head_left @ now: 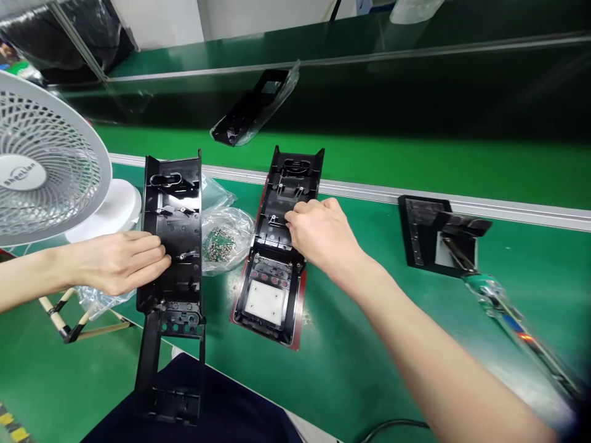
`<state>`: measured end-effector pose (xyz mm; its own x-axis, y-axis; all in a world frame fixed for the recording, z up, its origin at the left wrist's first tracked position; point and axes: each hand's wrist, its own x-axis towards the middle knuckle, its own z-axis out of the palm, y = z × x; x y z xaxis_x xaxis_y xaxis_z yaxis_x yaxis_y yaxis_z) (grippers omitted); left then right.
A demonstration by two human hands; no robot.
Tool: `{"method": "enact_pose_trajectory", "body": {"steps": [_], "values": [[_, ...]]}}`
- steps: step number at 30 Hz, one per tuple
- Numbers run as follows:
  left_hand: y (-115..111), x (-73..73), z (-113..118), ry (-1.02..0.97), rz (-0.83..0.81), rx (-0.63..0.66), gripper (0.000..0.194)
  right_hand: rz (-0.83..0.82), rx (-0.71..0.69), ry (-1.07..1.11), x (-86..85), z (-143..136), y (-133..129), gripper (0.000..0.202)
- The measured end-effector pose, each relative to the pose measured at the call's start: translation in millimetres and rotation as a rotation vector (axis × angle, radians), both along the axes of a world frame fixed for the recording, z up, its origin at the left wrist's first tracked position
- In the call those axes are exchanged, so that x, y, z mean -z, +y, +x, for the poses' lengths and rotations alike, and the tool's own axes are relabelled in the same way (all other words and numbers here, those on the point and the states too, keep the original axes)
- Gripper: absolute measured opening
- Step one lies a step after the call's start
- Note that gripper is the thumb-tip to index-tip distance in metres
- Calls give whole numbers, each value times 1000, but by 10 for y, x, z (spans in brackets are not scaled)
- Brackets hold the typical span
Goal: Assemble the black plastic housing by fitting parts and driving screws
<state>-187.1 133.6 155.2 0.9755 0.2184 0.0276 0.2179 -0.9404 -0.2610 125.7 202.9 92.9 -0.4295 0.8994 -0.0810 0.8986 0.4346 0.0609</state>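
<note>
My left hand (132, 261) is closed on the left edge of a black plastic housing (180, 231), held upright above the bench's front edge. Its lower end is an open frame with a large window. A second black housing (270, 231) lies on a red sheet (298, 326); a white plate (265, 301) with screws is fixed in its lower part. On this one's right wall, my right hand (323, 237) is closed, with fingers curled over the inside; the fingertips are partly hidden. Between the two housings lies a clear bag of small screws (220, 246).
A white fan (46, 166) stands at the left. An electric screwdriver (512, 326) lies at the right, beside a black stand (425, 227). A bagged black housing (253, 107) rests on the green belt (351, 151) beyond the metal rail (369, 192).
</note>
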Motion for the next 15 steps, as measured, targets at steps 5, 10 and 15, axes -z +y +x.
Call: {"method": "enact_pose_trajectory", "body": {"steps": [5,10,15], "values": [[14,132,-59,8,-37,42,17,-13,-36,-67,17,13,48,16],[71,288,-121,-43,-72,26,19,67,-111,-29,112,96,90,17],[198,336,-90,-53,-85,99,17,86,-152,-31,189,147,127,17]]}}
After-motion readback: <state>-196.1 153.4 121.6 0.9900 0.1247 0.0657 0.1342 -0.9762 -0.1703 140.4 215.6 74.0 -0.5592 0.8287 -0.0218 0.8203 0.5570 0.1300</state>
